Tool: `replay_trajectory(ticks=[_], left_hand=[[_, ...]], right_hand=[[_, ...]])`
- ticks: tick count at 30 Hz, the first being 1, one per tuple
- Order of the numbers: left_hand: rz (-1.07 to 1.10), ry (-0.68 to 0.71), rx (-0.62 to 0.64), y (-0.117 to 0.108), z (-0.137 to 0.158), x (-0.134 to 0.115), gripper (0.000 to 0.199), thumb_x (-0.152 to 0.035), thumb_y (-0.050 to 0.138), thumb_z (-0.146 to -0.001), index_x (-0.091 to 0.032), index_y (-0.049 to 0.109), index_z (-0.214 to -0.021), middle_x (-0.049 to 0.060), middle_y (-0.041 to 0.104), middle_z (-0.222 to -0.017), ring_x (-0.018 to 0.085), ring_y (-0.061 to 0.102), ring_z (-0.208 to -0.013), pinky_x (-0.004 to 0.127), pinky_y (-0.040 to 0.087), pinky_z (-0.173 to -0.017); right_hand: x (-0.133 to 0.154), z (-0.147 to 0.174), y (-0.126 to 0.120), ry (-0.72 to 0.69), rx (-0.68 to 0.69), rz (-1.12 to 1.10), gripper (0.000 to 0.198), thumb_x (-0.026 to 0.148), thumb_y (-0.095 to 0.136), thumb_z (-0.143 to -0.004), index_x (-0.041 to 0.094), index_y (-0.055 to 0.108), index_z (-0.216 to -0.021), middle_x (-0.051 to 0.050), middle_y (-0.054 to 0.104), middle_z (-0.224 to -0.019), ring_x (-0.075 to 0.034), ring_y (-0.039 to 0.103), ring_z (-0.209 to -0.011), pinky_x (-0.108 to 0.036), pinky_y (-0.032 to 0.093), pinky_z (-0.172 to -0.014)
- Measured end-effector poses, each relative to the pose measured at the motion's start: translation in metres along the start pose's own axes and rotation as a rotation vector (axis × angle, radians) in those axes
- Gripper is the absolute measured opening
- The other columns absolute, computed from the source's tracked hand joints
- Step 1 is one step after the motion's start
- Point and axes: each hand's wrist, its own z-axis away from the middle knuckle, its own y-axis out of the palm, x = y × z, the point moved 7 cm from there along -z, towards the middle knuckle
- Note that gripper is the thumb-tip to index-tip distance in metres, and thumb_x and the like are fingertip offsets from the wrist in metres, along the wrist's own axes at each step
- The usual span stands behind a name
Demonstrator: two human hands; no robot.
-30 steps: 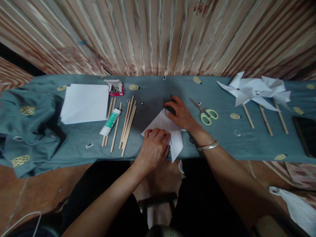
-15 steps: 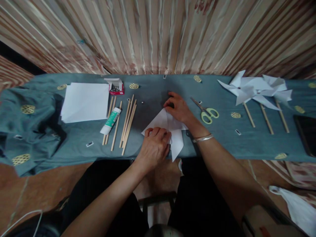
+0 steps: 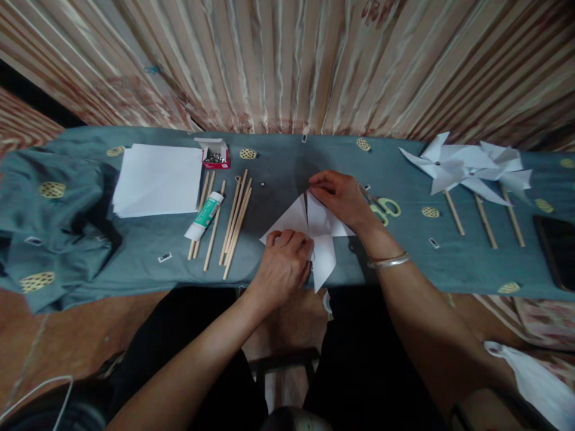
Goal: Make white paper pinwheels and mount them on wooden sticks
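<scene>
A white paper pinwheel (image 3: 320, 222), cut into pointed flaps, lies at the front middle of the cloth-covered table. My left hand (image 3: 284, 263) is closed over its near left part, fingers curled and pressed on the paper; the fingertips and anything under them are hidden. At the far corner, my right hand (image 3: 339, 194) pinches the tip of the far right flap between thumb and fingers. A narrow gap shows between this flap and the far left one. Green-handled scissors (image 3: 385, 209) lie just right of my right hand, which partly covers them.
Left on the table (image 3: 148, 248) are a stack of white paper (image 3: 157, 179), a glue tube (image 3: 205, 215), several wooden sticks (image 3: 236, 224) and an open box of pushpins (image 3: 216, 155). A single pin (image 3: 263, 185) lies loose. Finished pinwheels (image 3: 471, 170) and a black phone (image 3: 557, 251) are at right.
My right hand has shifted right with the flap's tip, opening a gap between the two far flaps. It now covers part of the scissors. My left hand stays on the paper.
</scene>
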Motion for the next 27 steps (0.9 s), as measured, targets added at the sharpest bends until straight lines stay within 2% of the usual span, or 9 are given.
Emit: replay_trajectory(ticks=[2,5,10,15,21,24,27], left_hand=[[0.003,-0.003,0.004,0.0,0.0,0.0,0.03,-0.021,0.054,-0.091,-0.014,0.059,-0.12,0.011,0.064,-0.115,0.03,0.053,-0.109,0.047,0.037,-0.094],[-0.002,-0.002,0.0,-0.001,0.0,-0.001,0.029,-0.021,0.053,-0.092,-0.015,0.06,-0.119,0.012,0.064,-0.115,0.03,0.053,-0.109,0.047,0.038,-0.094],[-0.002,-0.005,0.011,0.0,0.0,0.0,0.029,-0.021,0.053,-0.092,-0.014,0.06,-0.12,0.011,0.064,-0.115,0.03,0.053,-0.11,0.047,0.037,-0.095],[-0.003,-0.006,0.014,0.0,-0.001,0.0,0.03,-0.021,0.054,-0.092,-0.014,0.06,-0.121,0.011,0.064,-0.116,0.03,0.053,-0.11,0.047,0.038,-0.095],[0.001,-0.01,0.022,-0.002,-0.001,-0.001,0.029,-0.022,0.053,-0.093,-0.014,0.06,-0.12,0.011,0.065,-0.115,0.031,0.053,-0.109,0.047,0.038,-0.095],[0.008,-0.014,0.03,-0.002,-0.001,-0.001,0.029,-0.022,0.052,-0.093,-0.014,0.061,-0.12,0.011,0.065,-0.117,0.031,0.053,-0.111,0.047,0.037,-0.095],[0.009,-0.016,0.029,-0.002,-0.001,-0.001,0.029,-0.021,0.053,-0.092,-0.014,0.06,-0.12,0.011,0.064,-0.117,0.03,0.053,-0.112,0.047,0.037,-0.096]], right_hand=[[-0.005,0.0,0.001,0.034,0.029,-0.077,0.019,0.019,0.067,-0.079,0.02,0.07,-0.098,-0.004,0.077,-0.089,-0.019,0.073,-0.087,-0.034,0.056,-0.082],[-0.009,0.0,0.003,0.069,0.056,-0.138,0.018,0.018,0.072,-0.074,0.019,0.073,-0.092,-0.003,0.077,-0.085,-0.019,0.073,-0.082,-0.033,0.057,-0.08],[-0.005,0.0,0.007,0.077,0.05,-0.141,0.007,0.017,0.072,-0.072,0.019,0.075,-0.078,-0.002,0.076,-0.077,-0.017,0.071,-0.073,-0.03,0.055,-0.073],[0.001,0.0,0.008,0.085,0.049,-0.131,0.012,0.017,0.07,-0.073,0.02,0.078,-0.081,-0.002,0.078,-0.081,-0.016,0.071,-0.074,-0.028,0.054,-0.071],[0.01,0.001,0.004,0.037,0.057,0.039,0.01,0.022,0.067,-0.078,0.022,0.076,-0.076,0.001,0.075,-0.072,-0.016,0.067,-0.067,-0.028,0.049,-0.063],[0.015,0.004,0.002,0.012,0.013,0.14,0.011,0.02,0.065,-0.08,0.022,0.076,-0.076,0.0,0.076,-0.075,-0.018,0.068,-0.07,-0.03,0.05,-0.067],[0.023,0.011,0.001,-0.069,-0.042,0.23,0.013,0.02,0.063,-0.082,0.022,0.075,-0.079,-0.002,0.076,-0.079,-0.02,0.069,-0.076,-0.033,0.051,-0.073]])
